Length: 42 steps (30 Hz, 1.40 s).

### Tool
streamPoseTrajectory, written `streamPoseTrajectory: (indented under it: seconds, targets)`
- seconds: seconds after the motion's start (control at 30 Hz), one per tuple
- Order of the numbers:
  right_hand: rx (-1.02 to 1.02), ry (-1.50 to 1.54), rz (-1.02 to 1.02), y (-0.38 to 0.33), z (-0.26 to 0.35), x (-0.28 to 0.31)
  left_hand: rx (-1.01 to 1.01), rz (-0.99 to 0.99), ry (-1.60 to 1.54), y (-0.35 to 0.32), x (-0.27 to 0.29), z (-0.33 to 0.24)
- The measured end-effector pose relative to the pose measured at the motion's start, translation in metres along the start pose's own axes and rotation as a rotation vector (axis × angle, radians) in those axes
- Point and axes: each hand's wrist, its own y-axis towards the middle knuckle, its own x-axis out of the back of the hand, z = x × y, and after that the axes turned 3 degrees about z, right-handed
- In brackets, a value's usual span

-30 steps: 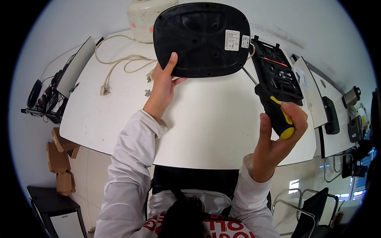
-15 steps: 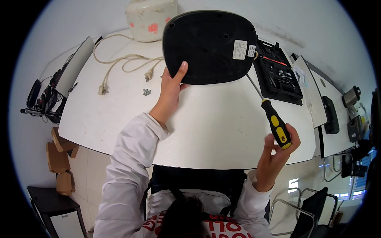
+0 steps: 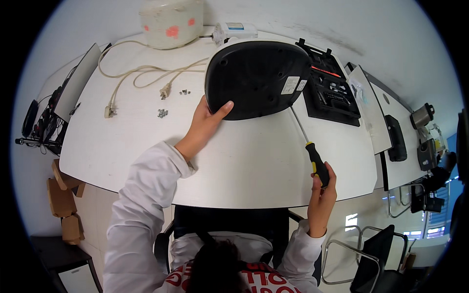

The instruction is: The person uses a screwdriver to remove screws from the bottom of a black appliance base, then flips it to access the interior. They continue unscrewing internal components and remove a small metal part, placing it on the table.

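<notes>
On white table (image 3: pixel 146 141), appliance (image 3: pixel 256 78), screwdriver (image 3: pixel 312 154).

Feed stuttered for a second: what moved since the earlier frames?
The right hand lowered the screwdriver from upright until its tip reaches under the black appliance base's right edge. The left hand keeps its grip on the base's lower left rim. The cord and tool case stayed put.

The black appliance base (image 3: pixel 256 78) stands tipped up on the white table, its rounded underside facing the person, with a pale label near its right edge and small round feet showing. The screwdriver (image 3: pixel 312 151) has a black and yellow handle. Its thin metal shaft slants up-left, the tip meeting the base's lower right rim.
</notes>
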Motion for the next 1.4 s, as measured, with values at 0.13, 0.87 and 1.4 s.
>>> streamPoseTrajectory:
  seconds: [0.13, 0.87, 1.4]
  targets:
    - [0.109, -0.159, -0.081, 0.006, 0.003, 0.006, 0.039, 0.016, 0.032, -0.002, 0.004, -0.002]
    - [0.201, -0.096, -0.216, 0.005, 0.005, -0.006, 0.377, 0.168, -0.421, -0.103, -0.103, -0.028]
    - [0.124, 0.146, -0.274, -0.003, 0.003, -0.008, 0.718, 0.153, -0.607, -0.069, -0.179, 0.026]
